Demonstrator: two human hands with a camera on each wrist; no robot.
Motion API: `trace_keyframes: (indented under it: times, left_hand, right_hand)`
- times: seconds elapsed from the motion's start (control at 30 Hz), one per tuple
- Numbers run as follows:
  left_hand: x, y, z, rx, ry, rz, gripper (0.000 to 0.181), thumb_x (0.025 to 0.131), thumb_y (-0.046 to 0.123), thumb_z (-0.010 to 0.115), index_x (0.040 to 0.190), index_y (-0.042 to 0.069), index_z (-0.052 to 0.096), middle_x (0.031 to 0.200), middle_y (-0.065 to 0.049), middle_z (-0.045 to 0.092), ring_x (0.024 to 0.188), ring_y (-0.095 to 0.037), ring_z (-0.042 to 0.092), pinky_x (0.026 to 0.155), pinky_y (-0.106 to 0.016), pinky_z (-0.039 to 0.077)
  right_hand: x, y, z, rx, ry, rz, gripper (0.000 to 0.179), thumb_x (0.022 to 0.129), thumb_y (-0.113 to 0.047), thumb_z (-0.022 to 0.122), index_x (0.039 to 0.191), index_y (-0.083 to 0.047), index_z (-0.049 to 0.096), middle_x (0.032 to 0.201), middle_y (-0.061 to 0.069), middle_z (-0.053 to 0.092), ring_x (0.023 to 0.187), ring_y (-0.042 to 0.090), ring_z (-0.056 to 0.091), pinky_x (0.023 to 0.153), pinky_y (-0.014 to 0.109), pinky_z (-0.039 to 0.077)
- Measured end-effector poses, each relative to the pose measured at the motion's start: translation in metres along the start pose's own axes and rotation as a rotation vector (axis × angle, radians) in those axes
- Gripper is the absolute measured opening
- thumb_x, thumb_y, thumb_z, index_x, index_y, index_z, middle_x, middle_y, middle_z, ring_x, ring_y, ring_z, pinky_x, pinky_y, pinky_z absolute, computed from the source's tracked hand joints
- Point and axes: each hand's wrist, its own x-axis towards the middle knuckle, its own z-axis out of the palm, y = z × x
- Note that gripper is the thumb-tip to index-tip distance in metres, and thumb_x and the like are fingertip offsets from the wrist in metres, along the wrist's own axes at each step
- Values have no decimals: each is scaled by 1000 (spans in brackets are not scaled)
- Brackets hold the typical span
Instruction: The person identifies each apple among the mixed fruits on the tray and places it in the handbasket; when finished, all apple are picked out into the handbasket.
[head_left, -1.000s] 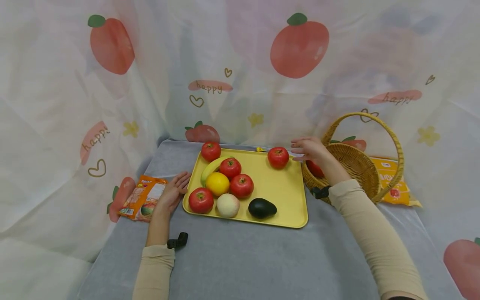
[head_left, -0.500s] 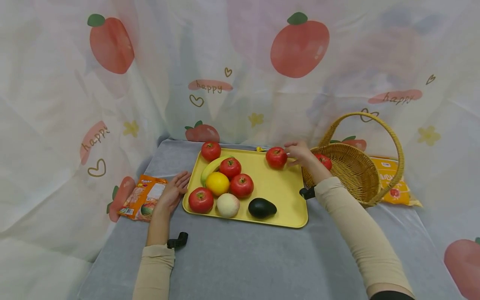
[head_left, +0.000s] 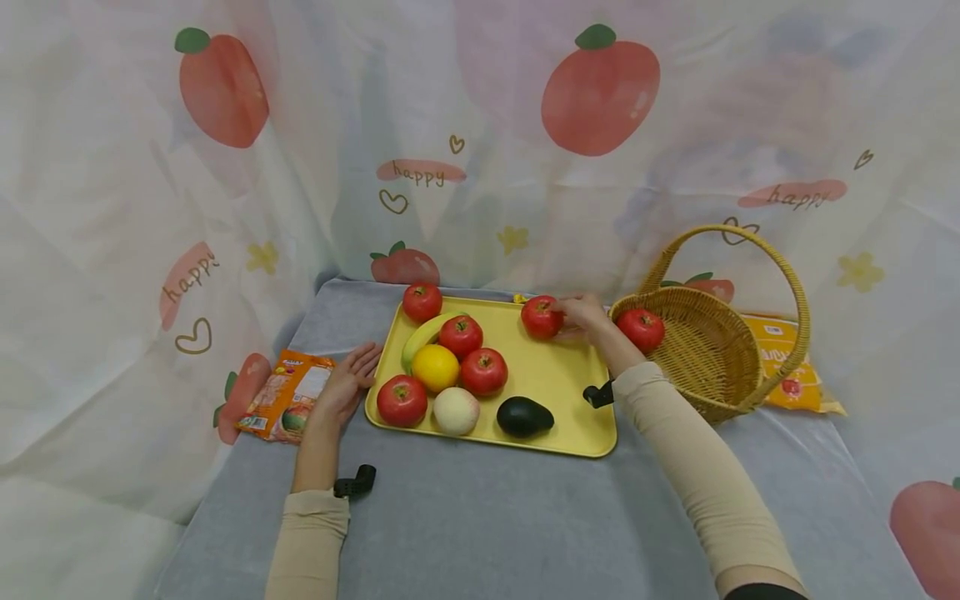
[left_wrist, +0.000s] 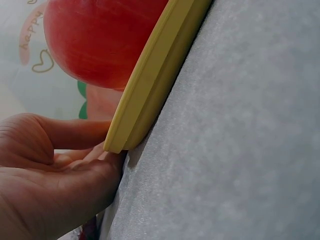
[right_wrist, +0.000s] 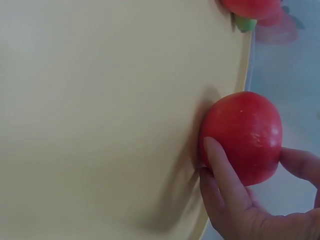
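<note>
On the far right part of the yellow tray (head_left: pixel 558 387), my right hand (head_left: pixel 581 315) holds a red apple (head_left: pixel 542 317) at its right side. The right wrist view shows the fingers and thumb on opposite sides of this apple (right_wrist: pixel 245 132). My left hand (head_left: pixel 347 387) rests at the tray's left edge, fingers fairly straight; up close, its fingertips touch the tray rim (left_wrist: pixel 142 95). Several more red apples (head_left: pixel 483 372), a banana (head_left: pixel 422 340), a yellow round fruit (head_left: pixel 435 368), a pale peach (head_left: pixel 456 411) and a dark avocado (head_left: pixel 524 416) lie on the tray.
A wicker basket (head_left: pixel 701 350) with a tall handle stands right of the tray, with a red apple (head_left: pixel 641 331) inside. An orange packet (head_left: pixel 288 396) lies beside my left hand. Another orange packet (head_left: pixel 791 367) is behind the basket. A printed curtain (head_left: pixel 480 100) hangs behind the table.
My right hand has moved left from over the basket's near rim to the apple, which has shifted slightly left. The apple in the basket has come into fuller view. The left hand stays put.
</note>
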Motion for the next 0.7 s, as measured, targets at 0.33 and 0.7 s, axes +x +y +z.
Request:
trace_keyframes:
  times: [0.33, 0.7]
  left_hand:
    - [2, 2, 3, -5, 10, -8, 84, 91, -30, 32, 166, 1, 13, 172, -19, 19, 159, -29, 19, 127, -39, 17]
    - [0, 1, 0, 18, -13, 8, 83, 90, -30, 30, 166, -2, 12, 171, -21, 18, 159, -30, 17, 127, -41, 16]
  right_hand:
    - [4, 3, 5, 95, 17, 38, 54, 97, -11, 69, 144, 7, 49, 160, 23, 35, 136, 46, 52, 102, 62, 49]
    - [-1, 11, 14, 92, 34, 22, 48, 94, -10, 70, 136, 6, 56, 152, 23, 46, 128, 47, 59, 97, 63, 52]
